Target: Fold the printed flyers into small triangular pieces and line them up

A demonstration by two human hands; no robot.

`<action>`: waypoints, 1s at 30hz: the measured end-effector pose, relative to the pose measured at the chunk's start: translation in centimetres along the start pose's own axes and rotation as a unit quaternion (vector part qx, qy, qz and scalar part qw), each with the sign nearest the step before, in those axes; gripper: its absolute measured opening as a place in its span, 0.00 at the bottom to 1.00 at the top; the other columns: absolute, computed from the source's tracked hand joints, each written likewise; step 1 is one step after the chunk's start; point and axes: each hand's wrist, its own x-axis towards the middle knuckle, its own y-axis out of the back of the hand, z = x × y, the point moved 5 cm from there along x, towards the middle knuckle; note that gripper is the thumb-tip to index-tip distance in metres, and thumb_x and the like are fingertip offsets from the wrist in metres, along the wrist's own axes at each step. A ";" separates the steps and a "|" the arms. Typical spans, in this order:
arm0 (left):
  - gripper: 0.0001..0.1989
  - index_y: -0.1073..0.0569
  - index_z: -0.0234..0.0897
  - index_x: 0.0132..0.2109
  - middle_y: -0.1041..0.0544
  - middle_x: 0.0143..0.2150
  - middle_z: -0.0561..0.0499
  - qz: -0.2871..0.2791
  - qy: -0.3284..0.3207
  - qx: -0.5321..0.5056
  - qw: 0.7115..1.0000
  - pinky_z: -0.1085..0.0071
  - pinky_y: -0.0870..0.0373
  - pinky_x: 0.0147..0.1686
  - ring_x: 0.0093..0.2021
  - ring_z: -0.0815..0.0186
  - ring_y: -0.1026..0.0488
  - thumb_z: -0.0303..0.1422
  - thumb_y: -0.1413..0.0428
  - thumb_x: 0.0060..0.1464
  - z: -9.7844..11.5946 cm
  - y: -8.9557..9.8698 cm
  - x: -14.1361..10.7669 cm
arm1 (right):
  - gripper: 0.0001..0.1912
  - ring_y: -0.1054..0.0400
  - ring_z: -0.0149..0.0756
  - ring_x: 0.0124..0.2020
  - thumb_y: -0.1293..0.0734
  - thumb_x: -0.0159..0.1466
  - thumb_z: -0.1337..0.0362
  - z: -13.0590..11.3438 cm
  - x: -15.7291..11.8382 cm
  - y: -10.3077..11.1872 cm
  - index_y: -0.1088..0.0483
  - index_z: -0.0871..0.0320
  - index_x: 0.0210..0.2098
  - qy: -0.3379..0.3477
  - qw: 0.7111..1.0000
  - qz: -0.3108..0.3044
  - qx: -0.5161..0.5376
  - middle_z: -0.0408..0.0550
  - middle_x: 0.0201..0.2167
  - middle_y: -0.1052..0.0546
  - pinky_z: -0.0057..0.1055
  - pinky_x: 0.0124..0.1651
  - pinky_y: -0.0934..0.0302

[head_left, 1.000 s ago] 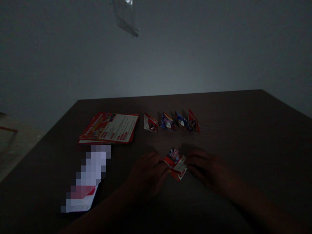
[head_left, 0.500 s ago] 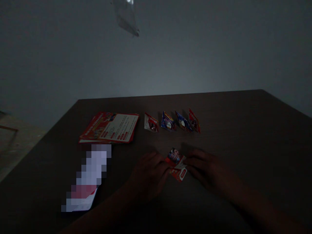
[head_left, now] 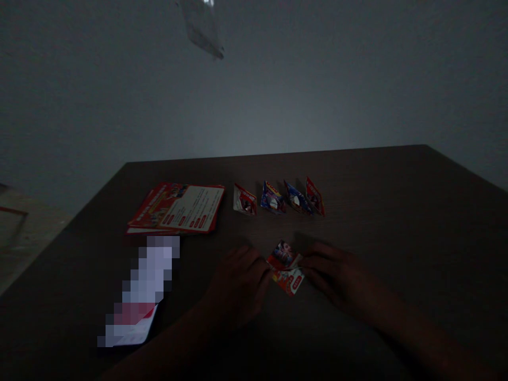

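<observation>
A small red-and-white printed paper (head_left: 286,270), creased across its middle, lies between my hands near the centre of the table. My left hand (head_left: 242,283) is closed, its thumb and forefinger pinching the paper's left corner. On the other side my right hand (head_left: 331,270) pinches the right corner at the fold. Beyond them stand several folded printed papers in a row: a red-and-white one (head_left: 245,201), two blue ones (head_left: 272,198) and a red one (head_left: 315,197). The room is dim, so the fingertips are hard to make out.
A stack of red printed sheets (head_left: 178,209) lies at the left of the dark table (head_left: 377,211). In front of it is a lit phone (head_left: 137,330), its screen mostly pixelated. Behind the table rises a grey wall (head_left: 317,79) with a clear plastic piece (head_left: 202,32) on it.
My left hand has shifted slightly left, and the paper's lower part shows flatter and wider. My right hand stays at the right corner. The folded papers have not moved on the table.
</observation>
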 end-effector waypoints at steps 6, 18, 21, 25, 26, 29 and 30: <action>0.05 0.28 0.35 0.37 0.27 0.35 0.48 0.003 0.015 0.005 1.000 0.64 0.34 0.36 0.36 0.62 0.33 0.29 0.49 0.58 0.0 0.2 0.1 | 0.10 0.31 0.37 0.39 0.41 0.67 0.67 -0.1 0.0 0.1 0.29 0.56 0.41 0.002 1.000 0.006 0.009 0.49 0.40 0.27 0.35 0.43 0.35; 0.04 0.29 0.36 0.37 0.28 0.36 0.48 -0.006 0.021 0.014 1.000 0.63 0.35 0.38 0.37 0.62 0.33 0.30 0.48 0.58 -0.5 -0.2 -0.2 | 0.09 0.32 0.35 0.39 0.42 0.67 0.69 0.1 0.0 0.0 0.30 0.56 0.40 -0.010 0.999 0.004 0.034 0.49 0.39 0.28 0.33 0.43 0.36; 0.04 0.29 0.36 0.36 0.28 0.36 0.48 -0.014 0.022 0.012 1.000 0.64 0.35 0.37 0.37 0.62 0.33 0.29 0.48 0.58 -0.5 -0.3 -0.1 | 0.09 0.31 0.36 0.39 0.42 0.67 0.69 0.0 0.0 0.1 0.30 0.57 0.39 -0.008 0.999 0.006 0.034 0.49 0.39 0.27 0.33 0.42 0.35; 0.05 0.29 0.36 0.37 0.28 0.36 0.48 -0.024 0.025 0.011 0.999 0.64 0.35 0.38 0.38 0.61 0.33 0.29 0.48 0.58 -0.5 -0.3 0.0 | 0.09 0.31 0.36 0.37 0.42 0.67 0.68 0.0 0.1 0.1 0.30 0.57 0.38 -0.017 0.999 0.004 0.030 0.49 0.38 0.27 0.34 0.40 0.35; 0.05 0.28 0.36 0.36 0.28 0.36 0.48 -0.025 0.026 0.012 0.999 0.63 0.35 0.38 0.38 0.61 0.33 0.29 0.49 0.58 -0.5 -0.2 0.1 | 0.09 0.31 0.36 0.37 0.42 0.67 0.69 0.0 0.1 0.1 0.30 0.57 0.38 -0.019 0.999 0.005 0.030 0.49 0.37 0.27 0.34 0.41 0.35; 0.06 0.29 0.35 0.36 0.28 0.35 0.48 -0.033 0.031 0.016 0.999 0.63 0.36 0.38 0.38 0.61 0.33 0.29 0.50 0.59 -0.4 -0.2 0.2 | 0.09 0.31 0.36 0.38 0.40 0.66 0.70 0.0 0.1 0.2 0.30 0.55 0.40 -0.020 0.999 0.015 0.033 0.48 0.38 0.27 0.34 0.42 0.35; 0.06 0.29 0.35 0.36 0.28 0.36 0.48 -0.036 0.033 0.017 0.999 0.63 0.36 0.38 0.38 0.61 0.33 0.29 0.50 0.59 -0.4 -0.2 0.2 | 0.09 0.31 0.36 0.38 0.40 0.65 0.70 0.1 0.1 0.2 0.30 0.55 0.41 -0.019 0.999 0.020 0.035 0.49 0.38 0.26 0.34 0.42 0.35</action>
